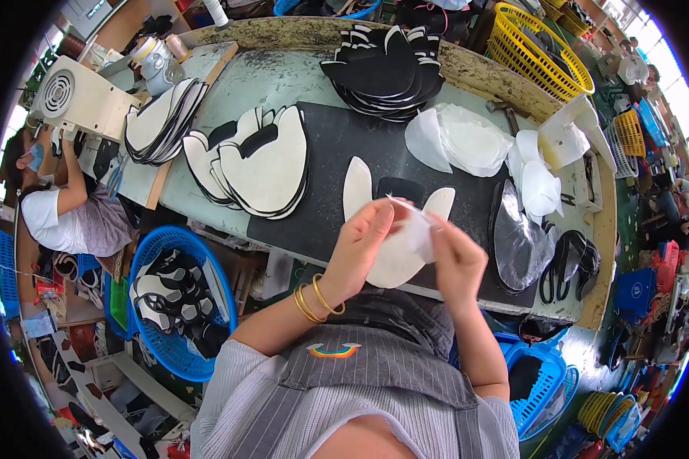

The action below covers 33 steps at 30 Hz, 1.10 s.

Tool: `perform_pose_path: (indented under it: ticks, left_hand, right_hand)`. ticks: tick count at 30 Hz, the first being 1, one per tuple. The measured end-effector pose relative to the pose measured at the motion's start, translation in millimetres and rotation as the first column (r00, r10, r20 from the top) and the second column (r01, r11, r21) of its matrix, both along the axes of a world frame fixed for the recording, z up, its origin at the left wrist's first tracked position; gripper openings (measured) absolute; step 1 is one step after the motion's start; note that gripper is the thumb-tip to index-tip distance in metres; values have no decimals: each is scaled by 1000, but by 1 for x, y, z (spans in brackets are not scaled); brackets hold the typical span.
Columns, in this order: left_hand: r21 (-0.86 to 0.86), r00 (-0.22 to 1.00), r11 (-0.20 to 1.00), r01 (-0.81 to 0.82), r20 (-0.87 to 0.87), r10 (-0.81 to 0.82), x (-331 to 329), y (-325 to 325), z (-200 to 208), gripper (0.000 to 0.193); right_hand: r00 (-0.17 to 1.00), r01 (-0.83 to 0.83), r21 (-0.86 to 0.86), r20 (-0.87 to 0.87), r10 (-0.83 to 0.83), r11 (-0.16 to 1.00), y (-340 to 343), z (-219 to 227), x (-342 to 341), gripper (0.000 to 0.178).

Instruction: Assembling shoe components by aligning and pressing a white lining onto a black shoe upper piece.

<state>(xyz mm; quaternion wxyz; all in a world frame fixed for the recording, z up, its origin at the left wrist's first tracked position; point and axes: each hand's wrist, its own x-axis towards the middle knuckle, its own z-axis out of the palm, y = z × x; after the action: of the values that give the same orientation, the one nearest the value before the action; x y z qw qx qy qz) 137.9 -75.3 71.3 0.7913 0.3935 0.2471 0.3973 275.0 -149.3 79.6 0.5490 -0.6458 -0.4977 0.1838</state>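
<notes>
My left hand point(362, 243) and my right hand point(458, 264) pinch a thin translucent white sheet point(419, 239) between them, one on each side. The sheet hangs over a white U-shaped cut piece point(390, 269) with a black patch point(403, 188) between its two prongs. That piece lies at the near edge of a black work mat point(329, 206), and my hands partly cover it. More translucent sheets point(467, 136) are spread in a loose pile beyond my right hand. Left of my hands is a stack of similar white pieces with black edges point(264, 172).
At the far side lies a stack of black cut pieces point(383, 76). A hammer point(507, 113) rests near a raised wooden rim. On the right are a dark glossy piece point(517, 249) and black-handled scissors point(556, 268). A blue basket point(149, 333) stands left; a co-worker point(69, 206) sits beyond it.
</notes>
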Motion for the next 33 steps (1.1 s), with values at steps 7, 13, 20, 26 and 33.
perform_pose_path:
  ticks: [7,13,20,26,33]
  left_hand:
    - [-15,969,982,187,-161,-187,-1,-29,16,19]
    - [-439,995,897,57,97,-15,-10,-14,6,25]
    - [-362,989,923,134,-14,-149,-17,-17,-15,26]
    - [-14,946,999,-42,-323,35,-49,3,-57,20]
    - [245,776,965,92,-625,85,-60,-3,-72,18]
  right_hand:
    - [648,-194,231,760,-52,953,3,-8,10,45]
    - [903,-240,49,378,204,970,-45,-25,-10,34]
    - [613,-103,6,-787,68,995,-14,-18,-5,10]
    - [864,-210,-361,-504,0,909,-24,-48,-8,13]
    - [947,-151,-518,-319,-26,842,-25,-66,-6,16]
